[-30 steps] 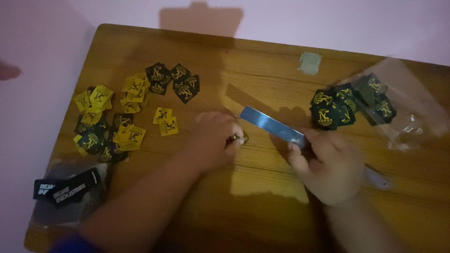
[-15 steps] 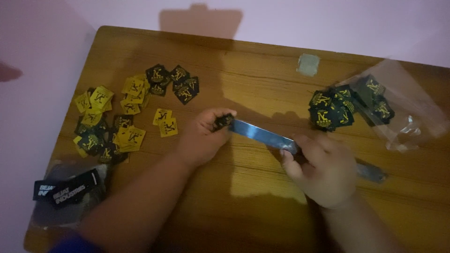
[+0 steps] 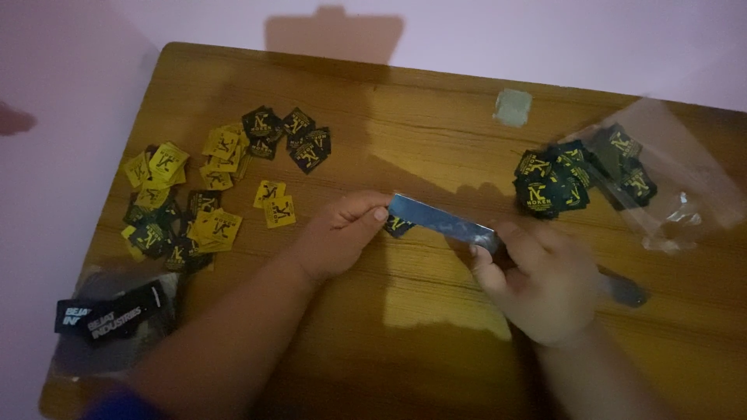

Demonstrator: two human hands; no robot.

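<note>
Right hand point(image 3: 545, 284) wraps its fingers around one end of the blue strip point(image 3: 442, 220); left hand point(image 3: 338, 237) pinches the other end, a small black label point(image 3: 398, 227) beneath, mid-table point(image 3: 436, 101). Beyond, yellow-and-black labels point(image 3: 210, 187) lie scattered.

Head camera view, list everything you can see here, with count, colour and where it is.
Wooden table: one, brown, fills the view.
Yellow and black labels: many, loose pile, left side.
Black labels: several, upper left of centre.
Black label stack: one cluster, right side.
Clear plastic bag: one, far right, some labels inside.
Black tags with white print: a few, lower left corner.
Small grey square: one, top centre-right.
Metal strip: one, bluish grey, centre, held at both ends.
Left hand: holds the strip's left end over a black label.
Right hand: grips the strip's right part.
</note>
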